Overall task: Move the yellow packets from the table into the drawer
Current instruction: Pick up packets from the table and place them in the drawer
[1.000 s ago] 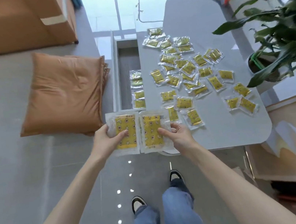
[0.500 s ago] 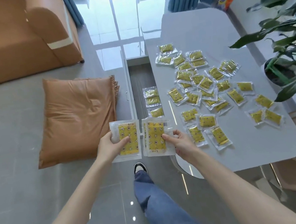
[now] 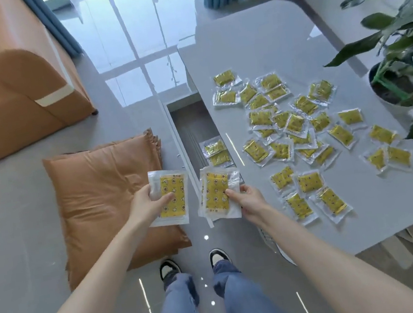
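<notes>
Now your left hand (image 3: 148,205) is closed on one yellow packet (image 3: 171,197), with the thumb on its front, and it holds the packet above the brown cushion (image 3: 107,198) on the floor. Your right hand (image 3: 249,200) grips a small stack of packets (image 3: 216,193), fanned a little, just in front of the open drawer (image 3: 190,129). The two hands are apart, each with its own load. Inside the drawer, two packets (image 3: 216,152) already lie near its front end, against the table side. Many more packets (image 3: 294,127) are scattered on the grey table (image 3: 258,41), some overlapping. A potted plant (image 3: 398,47) stands at the far right side of the table.
</notes>
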Demonstrator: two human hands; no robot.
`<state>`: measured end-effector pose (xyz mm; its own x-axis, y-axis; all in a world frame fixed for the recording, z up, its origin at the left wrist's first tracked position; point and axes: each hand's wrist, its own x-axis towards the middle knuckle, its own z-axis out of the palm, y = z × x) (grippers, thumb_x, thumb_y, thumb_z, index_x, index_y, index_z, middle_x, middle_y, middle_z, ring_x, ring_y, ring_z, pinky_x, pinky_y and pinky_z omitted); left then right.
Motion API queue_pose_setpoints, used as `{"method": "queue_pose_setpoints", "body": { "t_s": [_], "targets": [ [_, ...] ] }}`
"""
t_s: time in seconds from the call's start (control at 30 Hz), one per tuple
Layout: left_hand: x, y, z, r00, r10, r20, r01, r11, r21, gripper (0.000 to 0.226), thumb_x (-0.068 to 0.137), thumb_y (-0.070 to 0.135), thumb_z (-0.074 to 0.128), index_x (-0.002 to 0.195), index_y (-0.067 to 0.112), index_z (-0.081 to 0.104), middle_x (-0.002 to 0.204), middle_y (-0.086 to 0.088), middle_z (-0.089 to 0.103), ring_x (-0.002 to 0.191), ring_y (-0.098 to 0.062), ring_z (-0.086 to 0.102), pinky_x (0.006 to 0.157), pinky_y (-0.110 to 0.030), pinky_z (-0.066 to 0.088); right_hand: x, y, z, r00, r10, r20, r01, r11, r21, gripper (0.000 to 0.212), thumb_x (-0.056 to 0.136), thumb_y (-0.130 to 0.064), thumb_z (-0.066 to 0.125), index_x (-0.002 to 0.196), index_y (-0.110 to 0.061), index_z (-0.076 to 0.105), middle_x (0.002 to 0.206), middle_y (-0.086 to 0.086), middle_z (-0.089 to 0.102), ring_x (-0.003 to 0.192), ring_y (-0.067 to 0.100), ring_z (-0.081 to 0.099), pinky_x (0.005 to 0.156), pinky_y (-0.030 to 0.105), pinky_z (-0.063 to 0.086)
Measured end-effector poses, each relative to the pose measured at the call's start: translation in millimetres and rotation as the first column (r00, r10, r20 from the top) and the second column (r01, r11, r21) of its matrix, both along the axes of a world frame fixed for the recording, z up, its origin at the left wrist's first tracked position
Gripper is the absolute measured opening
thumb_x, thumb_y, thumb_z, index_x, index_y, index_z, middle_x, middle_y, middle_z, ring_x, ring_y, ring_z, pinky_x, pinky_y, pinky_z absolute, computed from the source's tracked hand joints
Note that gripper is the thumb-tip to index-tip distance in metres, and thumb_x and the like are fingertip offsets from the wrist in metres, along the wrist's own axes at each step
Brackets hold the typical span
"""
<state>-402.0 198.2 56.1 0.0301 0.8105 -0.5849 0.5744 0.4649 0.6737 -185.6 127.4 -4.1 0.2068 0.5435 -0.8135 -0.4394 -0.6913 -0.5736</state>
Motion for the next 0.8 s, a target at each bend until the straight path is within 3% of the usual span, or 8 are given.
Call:
{"method": "queue_pose_setpoints", "body": {
  "t_s": [0.07,0.13,0.2,0.3,0.43,0.6,0.7,0.8],
  "targets": [
    [-7.2,24.3,-3.5,0.999,-0.04,-0.004,0.04,0.999,-0.006,0.021,0.084,0.022,0.07,0.102,0.016,0.061,0.096,0.0,0.068,0.084,-0.016,0.066,0.068,-0.027,0.053,-8.6,12.0,-7.1,0.997,-0.075,0.022,0.076,0.997,-0.033,0.013,0.089,0.003,0.06,0.101,0.002,0.055,0.1,0.019,0.064,0.094,0.033,0.062,0.096,0.053,0.048],
    [-13.7,49.0,-9.5,0.996,-0.083,-0.022,0.083,0.996,-0.006,0.025,0.083,0.025,0.07,0.104,0.014,0.063,0.097,-0.001,0.069,0.086,-0.017,0.067,0.074,-0.032,0.054,-16.6,22.4,-17.7,0.987,-0.155,0.043,0.158,0.985,-0.073,0.021,0.087,0.003,0.063,0.107,0.005,0.055,0.111,0.025,0.063,0.103,0.037,0.061,0.099,0.055,0.045],
    [-19.1,73.2,-15.4,0.988,-0.145,-0.046,0.145,0.989,-0.002,0.026,0.083,0.028,0.07,0.102,0.012,0.063,0.096,-0.002,0.069,0.087,-0.019,0.067,0.072,-0.032,0.054,-25.7,33.0,-26.5,0.978,-0.206,0.035,0.209,0.973,-0.101,0.015,0.086,0.001,0.065,0.099,-0.002,0.057,0.119,0.027,0.062,0.112,0.041,0.059,0.099,0.058,0.044],
    [-23.9,106.6,-27.1,0.973,-0.228,-0.028,0.228,0.973,-0.02,0.03,0.084,0.03,0.068,0.104,0.008,0.061,0.099,-0.006,0.07,0.089,-0.023,0.068,0.079,-0.044,0.056,-39.1,48.0,-39.7,0.942,-0.335,-0.001,0.332,0.934,-0.131,0.013,0.086,0.003,0.064,0.095,-0.003,0.056,0.114,0.023,0.062,0.112,0.04,0.059,0.099,0.058,0.044],
    [-22.0,150.9,-47.4,0.937,-0.349,0.007,0.349,0.935,-0.066,0.025,0.09,0.023,0.061,0.108,0.006,0.059,0.103,-0.008,0.068,0.088,-0.02,0.066,0.072,-0.032,0.054,-55.1,65.3,-77.5,0.867,-0.499,0.002,0.492,0.854,-0.169,0.055,0.079,-0.001,0.073,0.129,-0.001,0.048,0.129,0.022,0.058,0.117,0.034,0.057,0.102,0.056,0.043],
    [-4.0,204.6,-74.0,0.912,-0.41,-0.019,0.405,0.907,-0.111,0.026,0.092,0.021,0.057,0.112,0.005,0.056,0.105,-0.006,0.064,0.09,-0.019,0.061,0.076,-0.03,0.049,-65.7,94.8,-89.9,0.773,-0.634,-0.017,0.615,0.756,-0.224,0.043,0.083,0.004,0.067,0.122,-0.005,0.051,0.13,0.02,0.057,0.122,0.03,0.054,0.105,0.047,0.043],
    [11.8,232.5,-93.5,0.901,-0.434,-0.033,0.429,0.898,-0.101,0.025,0.091,0.021,0.058,0.11,0.004,0.06,0.1,-0.007,0.065,0.087,-0.021,0.062,0.076,-0.03,0.048,-62.3,114.3,-98.9,0.736,-0.676,-0.043,0.648,0.721,-0.245,0.019,0.088,0.006,0.061,0.099,-0.006,0.051,0.116,0.012,0.059,0.113,0.021,0.056,0.09,0.029,0.047],
    [34.2,265.8,-128.3,0.89,-0.45,-0.069,0.444,0.892,-0.085,0.025,0.09,0.025,0.06,0.103,0.004,0.063,0.097,-0.01,0.066,0.086,-0.022,0.062,0.077,-0.03,0.049,-52.5,141.6,-133.6,0.707,-0.705,-0.052,0.672,0.694,-0.258,0.016,0.089,0.004,0.06,0.102,-0.002,0.051,0.118,0.009,0.057,0.102,0.021,0.055,0.066,0.023,0.051]
  ]
}}
